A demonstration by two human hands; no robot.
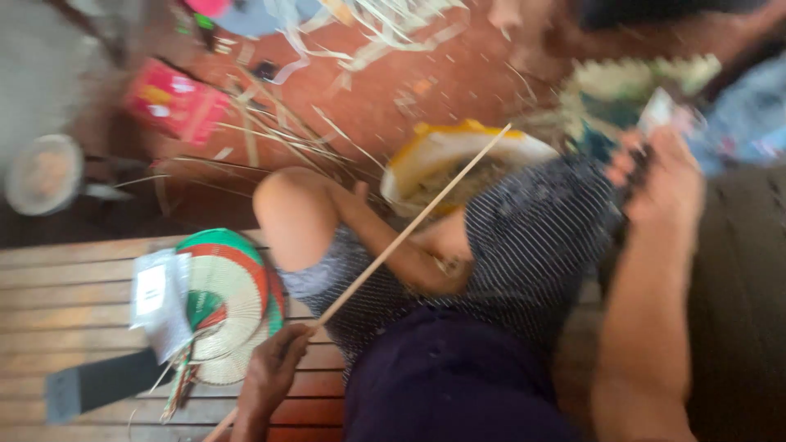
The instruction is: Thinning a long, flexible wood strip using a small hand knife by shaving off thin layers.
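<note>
Left hand (274, 368) clamps thin stick (409, 229) slanting up-right; right hand (663, 184) seemingly grips something blurred

Slatted wooden bench (74, 303), lower left. On it: stack of round woven fans (233, 307), cream with green and red rims, handles toward near edge; white paper packet (160, 303) lying partly over the fans; dark flat strip (98, 381) beside it.

Red-brown floor (385, 98) beyond. On it: scattered pale reed strips (278, 131), red packet (176, 102), round fan (42, 173), yellow-rimmed sack (442, 160). Frame blurred.
</note>
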